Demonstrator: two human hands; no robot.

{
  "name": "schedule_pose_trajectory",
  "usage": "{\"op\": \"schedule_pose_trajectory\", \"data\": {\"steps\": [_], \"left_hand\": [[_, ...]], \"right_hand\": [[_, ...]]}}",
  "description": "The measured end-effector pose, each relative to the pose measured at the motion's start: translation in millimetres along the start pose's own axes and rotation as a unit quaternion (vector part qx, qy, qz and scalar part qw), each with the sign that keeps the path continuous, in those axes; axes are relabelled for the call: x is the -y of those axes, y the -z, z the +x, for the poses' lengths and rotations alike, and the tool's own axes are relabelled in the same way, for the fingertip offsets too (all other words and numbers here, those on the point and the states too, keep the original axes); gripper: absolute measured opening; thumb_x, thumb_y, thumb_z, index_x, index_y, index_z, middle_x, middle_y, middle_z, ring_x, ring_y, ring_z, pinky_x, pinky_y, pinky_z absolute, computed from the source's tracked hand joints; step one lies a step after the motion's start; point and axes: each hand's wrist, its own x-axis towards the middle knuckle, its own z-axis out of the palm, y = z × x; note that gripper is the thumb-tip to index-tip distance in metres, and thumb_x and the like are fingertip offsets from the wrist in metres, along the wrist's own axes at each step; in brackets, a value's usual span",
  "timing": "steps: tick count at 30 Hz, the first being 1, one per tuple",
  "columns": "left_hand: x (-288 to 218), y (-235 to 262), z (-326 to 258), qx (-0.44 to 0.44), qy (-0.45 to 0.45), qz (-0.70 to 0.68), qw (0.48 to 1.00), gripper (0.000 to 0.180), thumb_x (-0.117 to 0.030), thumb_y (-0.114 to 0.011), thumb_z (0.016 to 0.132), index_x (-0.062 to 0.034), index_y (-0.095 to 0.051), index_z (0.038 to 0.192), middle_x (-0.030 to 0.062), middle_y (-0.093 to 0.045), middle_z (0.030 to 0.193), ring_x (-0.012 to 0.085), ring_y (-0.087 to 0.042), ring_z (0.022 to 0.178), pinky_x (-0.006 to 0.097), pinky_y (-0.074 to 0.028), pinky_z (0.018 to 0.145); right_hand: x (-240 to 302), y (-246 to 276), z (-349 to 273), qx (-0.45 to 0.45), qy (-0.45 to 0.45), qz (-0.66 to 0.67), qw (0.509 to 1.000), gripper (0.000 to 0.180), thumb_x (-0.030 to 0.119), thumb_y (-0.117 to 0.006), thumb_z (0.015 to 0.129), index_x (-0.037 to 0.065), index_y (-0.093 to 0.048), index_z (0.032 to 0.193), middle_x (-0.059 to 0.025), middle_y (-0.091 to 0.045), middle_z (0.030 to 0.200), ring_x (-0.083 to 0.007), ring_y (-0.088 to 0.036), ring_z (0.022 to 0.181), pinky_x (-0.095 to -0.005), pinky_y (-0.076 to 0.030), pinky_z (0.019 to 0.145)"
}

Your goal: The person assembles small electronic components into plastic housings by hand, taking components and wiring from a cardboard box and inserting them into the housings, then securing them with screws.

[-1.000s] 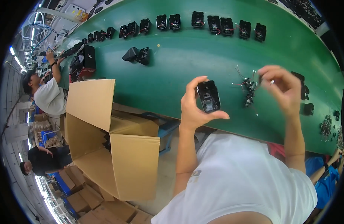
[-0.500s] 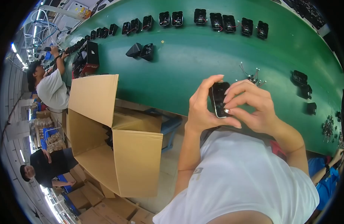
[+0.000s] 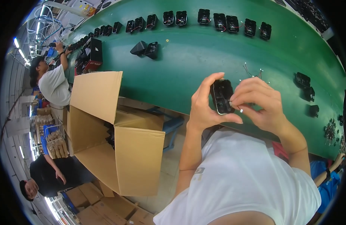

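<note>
My left hand (image 3: 204,103) is closed round a black plastic housing (image 3: 222,93), gripping it by its edges with the open hollow side up. At the housing's right edge, my right hand (image 3: 261,99) has thumb and fingers pinched together on a small part with a white end (image 3: 241,110). Its exact kind is too small to tell, and the fingers hide most of it. Just beyond my right hand lies a bunch of thin wires with white plugs (image 3: 261,70), partly covered by the hand.
Along the far side of the green table (image 3: 173,71) runs a row of black housings (image 3: 220,22) with red wires. Two dark housings (image 3: 152,50) lie nearer. More black pieces (image 3: 303,79) and a heap of small parts (image 3: 329,129) are right. An open cardboard box (image 3: 139,161) stands left. Co-workers are nearby.
My right hand has drawn back slightly to the right, uncovering more of the housing. The left hand keeps its hold. At left, the person in black has shifted and lowered an arm.
</note>
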Motion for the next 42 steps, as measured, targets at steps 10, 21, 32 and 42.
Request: {"op": "schedule_pose_trajectory", "data": {"steps": [10, 21, 32, 42], "left_hand": [[-4, 2, -7, 0.024, 0.023, -0.035, 0.999, 0.116, -0.046, -0.102, 0.040, 0.0017, -0.051, 0.133, 0.0092, -0.066, 0.107, 0.0168, -0.064, 0.097, 0.032, -0.053, 0.087], [-12, 1, -4, 0.013, -0.026, 0.025, 0.999, 0.106, -0.050, -0.098, 0.043, 0.0002, -0.058, 0.128, 0.0123, -0.067, 0.113, 0.0234, -0.068, 0.098, 0.036, -0.055, 0.086], [-18, -10, -4, -0.006, -0.094, 0.050, 0.994, 0.108, -0.055, -0.093, 0.046, 0.0043, -0.054, 0.128, 0.0166, -0.064, 0.111, 0.0322, -0.066, 0.093, 0.038, -0.056, 0.077], [-26, -7, -3, -0.021, -0.124, 0.108, 0.986, 0.107, -0.061, -0.088, 0.052, -0.0006, -0.056, 0.135, 0.0154, -0.058, 0.119, 0.0306, -0.067, 0.086, 0.040, -0.058, 0.072]], "right_hand": [[5, -5, 3, 0.041, 0.069, 0.009, 0.997, 0.027, -0.008, -0.079, 0.062, 0.005, -0.068, 0.083, -0.0040, -0.071, 0.090, -0.0258, -0.066, 0.090, -0.0356, -0.056, 0.073], [5, -10, -5, 0.031, 0.003, 0.006, 1.000, 0.026, -0.011, -0.076, 0.063, 0.005, -0.067, 0.081, -0.0032, -0.071, 0.086, -0.0256, -0.068, 0.090, -0.0351, -0.057, 0.072], [6, 2, -17, 0.075, -0.072, -0.017, 0.994, 0.020, -0.004, -0.069, 0.070, 0.003, -0.067, 0.088, -0.0105, -0.063, 0.108, -0.0268, -0.062, 0.097, -0.0348, -0.052, 0.080], [2, 2, -16, 0.114, -0.161, 0.045, 0.979, 0.021, 0.006, -0.073, 0.071, 0.002, -0.069, 0.091, -0.0195, -0.050, 0.135, -0.0337, -0.053, 0.122, -0.0446, -0.042, 0.103]]}}
